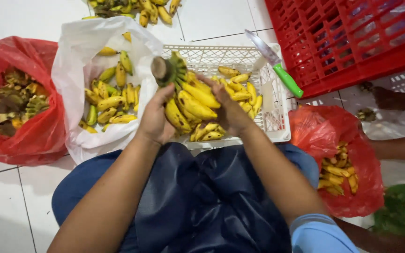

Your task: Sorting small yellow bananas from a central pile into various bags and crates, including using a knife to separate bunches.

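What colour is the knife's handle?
Bright green; the knife lies on the white basket, clearest in the head view.

Centre of frame: banana bunch (188,100) held above the lap, left hand (155,119) on its left side, right hand (228,110) on its right. Directly behind it, a slotted basket (221,56) on the floor, loose bananas (242,91) inside. A knife (275,63) lies across the basket's upper right rim. Upper right corner: a crate (348,37). Left of the basket: an open bag (78,56) holding bananas. Far left: a bag of scraps (38,136). Lower right: another bag (352,145) with bananas. Top edge: a banana pile (137,9) on the floor.
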